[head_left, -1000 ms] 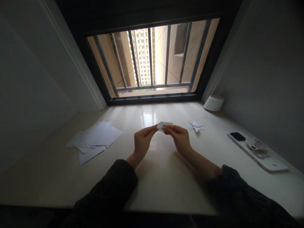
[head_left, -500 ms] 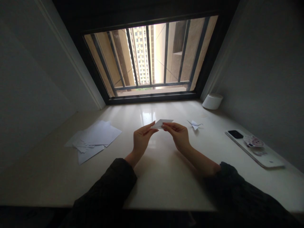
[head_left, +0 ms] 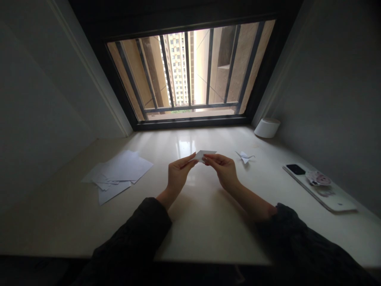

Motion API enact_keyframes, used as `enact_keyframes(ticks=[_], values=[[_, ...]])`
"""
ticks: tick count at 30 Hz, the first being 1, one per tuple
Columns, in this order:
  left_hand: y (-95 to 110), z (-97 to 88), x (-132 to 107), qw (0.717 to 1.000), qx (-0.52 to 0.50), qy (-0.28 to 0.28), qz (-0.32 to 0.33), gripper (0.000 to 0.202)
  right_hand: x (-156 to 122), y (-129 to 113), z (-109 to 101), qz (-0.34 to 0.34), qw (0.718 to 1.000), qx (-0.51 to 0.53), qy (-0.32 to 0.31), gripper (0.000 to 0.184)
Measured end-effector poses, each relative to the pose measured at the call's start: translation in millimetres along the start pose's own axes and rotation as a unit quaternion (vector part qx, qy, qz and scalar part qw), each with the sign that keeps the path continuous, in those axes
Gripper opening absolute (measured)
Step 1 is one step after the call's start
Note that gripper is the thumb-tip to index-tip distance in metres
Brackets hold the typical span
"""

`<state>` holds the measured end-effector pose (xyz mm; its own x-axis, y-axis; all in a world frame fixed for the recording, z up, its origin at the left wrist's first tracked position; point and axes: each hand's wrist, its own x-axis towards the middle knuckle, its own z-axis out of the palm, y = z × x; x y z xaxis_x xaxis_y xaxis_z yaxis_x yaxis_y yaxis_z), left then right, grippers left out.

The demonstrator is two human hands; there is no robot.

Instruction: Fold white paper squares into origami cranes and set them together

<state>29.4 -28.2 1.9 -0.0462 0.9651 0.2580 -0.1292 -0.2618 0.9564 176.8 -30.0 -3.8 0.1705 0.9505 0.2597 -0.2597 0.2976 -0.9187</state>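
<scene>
A small folded piece of white paper (head_left: 204, 153) is held just above the pale table (head_left: 202, 222), in front of the window. My left hand (head_left: 177, 174) pinches its left end between thumb and fingers. My right hand (head_left: 224, 169) pinches its right end in the same way. Both dark sleeves reach in from the near edge. A finished folded paper figure (head_left: 245, 156) lies on the table just right of my right hand.
A loose stack of white sheets (head_left: 119, 173) lies at the left. A white phone (head_left: 319, 186) with a round sticker rests at the right near the wall. A white round container (head_left: 267, 128) stands by the barred window (head_left: 190, 75).
The hands and the folded paper stay almost in place; the paper's tilt shifts slightly between the fingers. The view has drifted a little.
</scene>
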Motion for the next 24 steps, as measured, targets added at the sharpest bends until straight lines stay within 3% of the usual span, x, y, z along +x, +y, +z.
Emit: enact_keyframes(ticks=[11,18,24], values=[[-5.0,0.2,1.3,1.000,-0.012,-0.010,-0.019,0.039,2.0,3.7,-2.5,-0.004,1.000,0.003,-0.006,0.024],[-0.5,0.8,-0.1,0.998,-0.021,-0.053,-0.035,0.052,1.2,2.5,-2.0,-0.007,1.000,-0.003,-0.008,0.020],[0.5,3.7,-0.7,0.996,-0.053,-0.045,-0.050,0.039,-0.8,0.8,-1.4,-0.001,1.000,-0.004,-0.026,0.021]])
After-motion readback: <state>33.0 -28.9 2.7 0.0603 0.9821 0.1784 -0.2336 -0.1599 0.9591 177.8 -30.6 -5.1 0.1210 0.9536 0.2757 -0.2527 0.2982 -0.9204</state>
